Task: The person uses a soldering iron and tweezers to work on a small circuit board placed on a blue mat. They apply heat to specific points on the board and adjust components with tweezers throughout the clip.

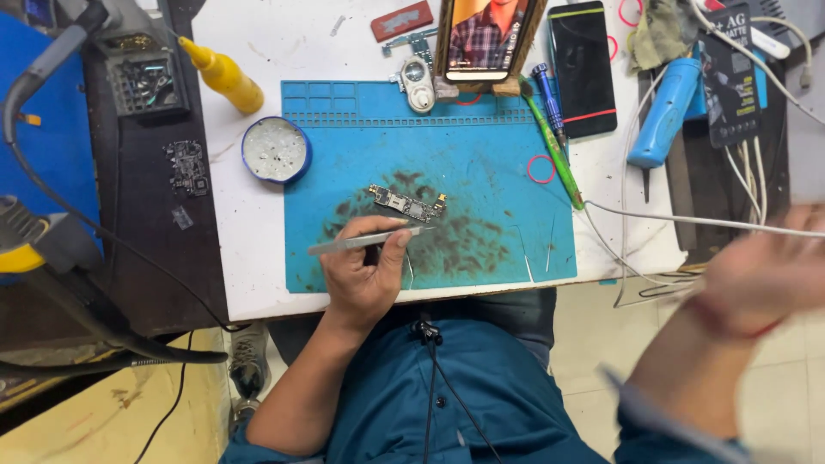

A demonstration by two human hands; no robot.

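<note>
On the blue mat (481, 163) lies the small circuit board (407, 204), near its middle. We judge the board work paused between touches; next we would need the tweezers (365, 241) brought steadily to the board. Our left hand (365, 275) pinches the tweezers, tips just below the board. Our right hand (760, 275) is raised off to the side, blurred; its grip we cannot tell.

The person is wearing a teal-blue button-front shirt with its sleeves rolled up above the forearms. A thin black cable (434, 387) is running down the shirt front from a small clip. A red thread band (730, 322) is circling the blurred right wrist.
</note>
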